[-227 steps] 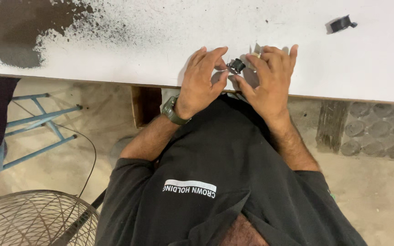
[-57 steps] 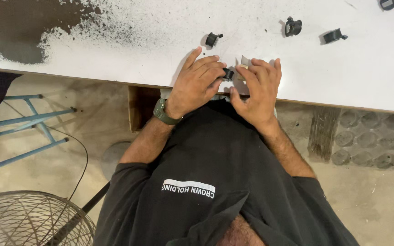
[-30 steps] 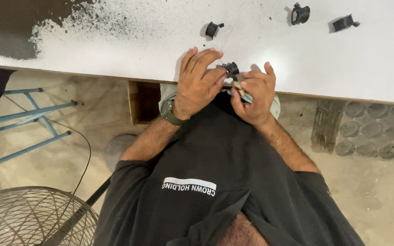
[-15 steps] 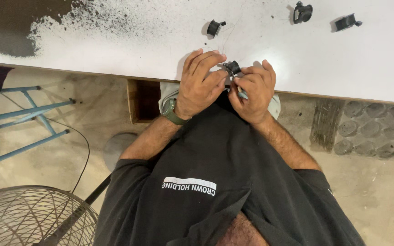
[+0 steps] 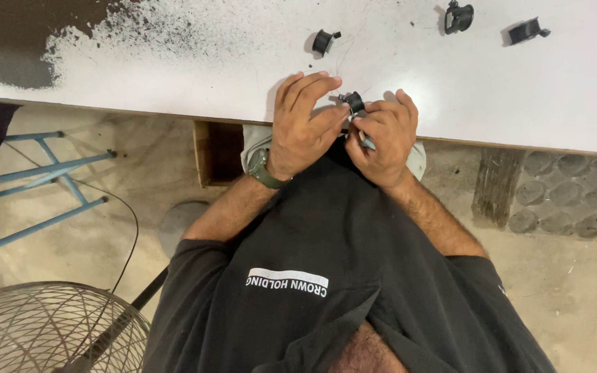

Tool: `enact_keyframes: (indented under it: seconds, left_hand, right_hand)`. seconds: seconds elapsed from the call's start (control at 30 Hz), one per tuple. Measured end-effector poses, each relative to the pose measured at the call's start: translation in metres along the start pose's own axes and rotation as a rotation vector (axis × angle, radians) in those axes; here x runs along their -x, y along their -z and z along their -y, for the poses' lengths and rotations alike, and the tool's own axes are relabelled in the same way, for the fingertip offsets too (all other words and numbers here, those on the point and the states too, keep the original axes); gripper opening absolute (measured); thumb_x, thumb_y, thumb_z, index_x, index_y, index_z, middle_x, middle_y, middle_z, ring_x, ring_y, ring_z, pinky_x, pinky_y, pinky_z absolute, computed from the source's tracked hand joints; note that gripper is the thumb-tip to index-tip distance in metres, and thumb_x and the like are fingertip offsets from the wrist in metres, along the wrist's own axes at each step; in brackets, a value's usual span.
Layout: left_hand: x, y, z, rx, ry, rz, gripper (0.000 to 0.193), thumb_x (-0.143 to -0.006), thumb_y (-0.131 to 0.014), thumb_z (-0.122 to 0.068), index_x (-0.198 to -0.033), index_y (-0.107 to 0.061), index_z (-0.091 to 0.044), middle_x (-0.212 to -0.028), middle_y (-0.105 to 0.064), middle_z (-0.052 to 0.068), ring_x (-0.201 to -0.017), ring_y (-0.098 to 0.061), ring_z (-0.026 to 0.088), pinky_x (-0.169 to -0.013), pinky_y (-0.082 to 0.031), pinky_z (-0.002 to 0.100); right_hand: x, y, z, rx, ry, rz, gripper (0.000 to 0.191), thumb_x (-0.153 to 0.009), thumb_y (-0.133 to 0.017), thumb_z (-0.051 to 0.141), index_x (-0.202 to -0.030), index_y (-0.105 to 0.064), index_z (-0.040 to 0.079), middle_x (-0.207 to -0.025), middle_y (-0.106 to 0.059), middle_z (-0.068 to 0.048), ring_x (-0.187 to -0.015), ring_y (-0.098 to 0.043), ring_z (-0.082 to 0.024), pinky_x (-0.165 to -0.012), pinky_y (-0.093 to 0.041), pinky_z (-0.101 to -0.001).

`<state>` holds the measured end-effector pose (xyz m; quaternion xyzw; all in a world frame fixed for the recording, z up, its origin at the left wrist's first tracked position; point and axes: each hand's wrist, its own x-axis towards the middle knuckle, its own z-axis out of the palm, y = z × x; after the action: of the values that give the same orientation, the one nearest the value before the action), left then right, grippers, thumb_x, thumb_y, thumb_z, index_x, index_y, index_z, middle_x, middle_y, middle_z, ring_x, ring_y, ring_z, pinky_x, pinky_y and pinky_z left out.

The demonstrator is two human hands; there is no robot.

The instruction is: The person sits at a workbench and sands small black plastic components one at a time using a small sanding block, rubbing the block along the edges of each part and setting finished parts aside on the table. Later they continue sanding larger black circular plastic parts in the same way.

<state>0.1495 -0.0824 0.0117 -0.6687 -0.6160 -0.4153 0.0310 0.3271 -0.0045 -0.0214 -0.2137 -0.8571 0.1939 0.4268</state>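
Hands: two, both the person's own; left hand [image 5: 303, 121] and right hand [image 5: 383, 135] meet at the near edge of the white table [image 5: 174, 76]
Left hand: fingers curled over, tips touching the small black part [image 5: 353, 102]; closed loosely round it from the left; a green watch [image 5: 262, 169] sits on that wrist
Right hand: fingers bent, pinching the same part from the right; a thin pale piece shows just under the fingers, too small to identify
Part in hand: one; small, black, round-ish; held between both hands just above the table edge, over the white top; detail hidden by fingers
Loose parts on table: three black ones; a spool-shaped part [image 5: 323, 41] near the hands, just beyond the left fingertips; a ring-shaped part [image 5: 459, 16] farther back; a clip-like part [image 5: 525, 30] to its right; the two rear ones well apart from the hands
Table surface: white, with a dark worn patch and black speckle at the far left corner
Below table: one blue metal frame [image 5: 43, 183] on the left; one wire fan guard [image 5: 43, 331] bottom left; one wooden post [image 5: 495, 183] on the right; concrete floor
Clothing: black shirt [image 5: 340, 262] fills the lower middle of the view
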Motion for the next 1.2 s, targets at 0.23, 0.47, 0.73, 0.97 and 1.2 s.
enact_keyframes:
  seconds: [0.23,0.47,0.73,0.97,1.2]
  left_hand:
    - [-0.005,0.005,-0.001,0.093,0.182,0.115,0.011,-0.089,-0.081,-0.012,-0.096,-0.073,-0.013,-0.123,-0.066,0.000,-0.130,-0.058,0.026,-0.118,-0.035,0.054]
    - [-0.005,0.003,-0.002,0.048,0.184,0.117,0.010,-0.087,-0.079,-0.010,-0.093,-0.071,-0.013,-0.119,-0.068,-0.001,-0.129,-0.058,0.024,-0.118,-0.032,0.054]
    - [-0.002,-0.002,0.001,0.050,0.137,0.088,0.010,-0.088,-0.077,-0.008,-0.092,-0.068,-0.012,-0.119,-0.070,-0.001,-0.129,-0.058,0.023,-0.121,-0.030,0.053]
    - [0.001,-0.004,0.005,0.064,0.124,0.099,0.008,-0.090,-0.075,-0.010,-0.093,-0.069,-0.012,-0.119,-0.070,0.000,-0.129,-0.058,0.023,-0.123,-0.027,0.052]
    - [0.001,-0.004,0.005,0.066,0.115,0.114,0.006,-0.090,-0.074,-0.011,-0.095,-0.071,-0.011,-0.118,-0.070,0.001,-0.129,-0.058,0.022,-0.124,-0.025,0.052]
  right_hand:
    - [0.000,-0.001,0.000,0.003,-0.006,-0.005,0.034,-0.079,-0.082,-0.007,-0.103,-0.062,0.010,-0.093,-0.066,-0.005,-0.106,-0.067,-0.027,-0.120,-0.036,-0.0556]
    - [0.003,-0.002,-0.001,0.021,-0.007,-0.015,0.035,-0.080,-0.082,-0.007,-0.104,-0.062,0.009,-0.094,-0.065,-0.006,-0.107,-0.067,-0.028,-0.120,-0.035,-0.0563]
    - [0.013,-0.003,-0.006,-0.118,0.094,0.021,0.039,-0.082,-0.079,-0.012,-0.108,-0.058,0.007,-0.099,-0.064,-0.009,-0.116,-0.069,-0.032,-0.125,-0.032,-0.0570]
    - [0.010,-0.006,-0.007,-0.077,0.074,0.021,0.040,-0.082,-0.078,-0.016,-0.109,-0.060,0.007,-0.097,-0.067,-0.008,-0.114,-0.070,-0.029,-0.126,-0.030,-0.0562]
    - [0.008,-0.005,-0.004,-0.079,0.049,0.022,0.039,-0.084,-0.078,-0.016,-0.110,-0.059,0.007,-0.098,-0.066,-0.009,-0.113,-0.069,-0.029,-0.127,-0.031,-0.0577]
